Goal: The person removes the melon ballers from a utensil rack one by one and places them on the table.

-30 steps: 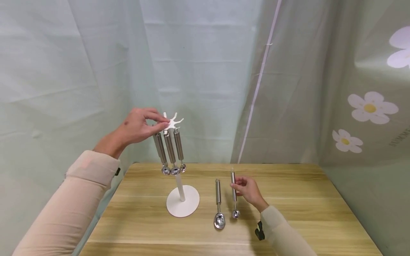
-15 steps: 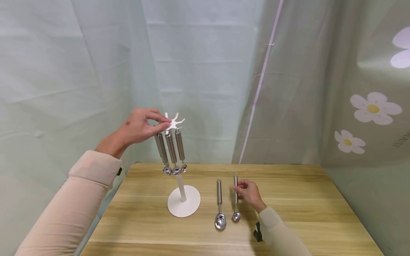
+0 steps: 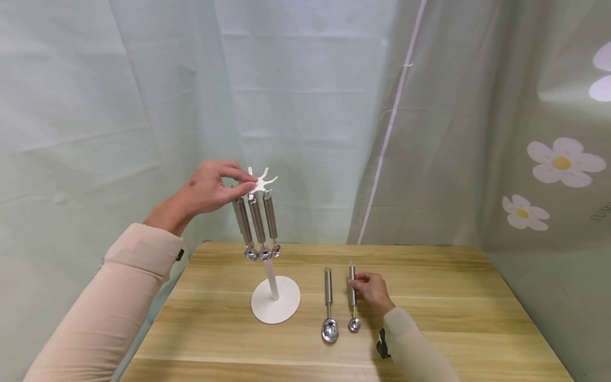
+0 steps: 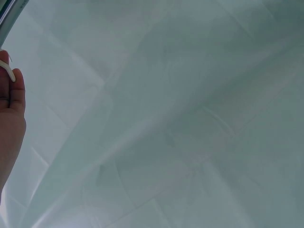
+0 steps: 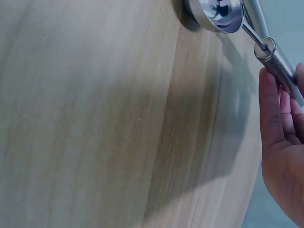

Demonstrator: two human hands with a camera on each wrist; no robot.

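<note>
Small steel scoop, flat on table

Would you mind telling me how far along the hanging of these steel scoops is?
Three steel scoops already hang from the white hook stand; the left hand pinches at its top. The right hand grips the small steel scoop lying on the wooden table. The larger steel scoop also lies unhung.

Soft, even light — faint shadows on the table, glints on steel; head view bends at edges, wrist views blur close up.
</note>
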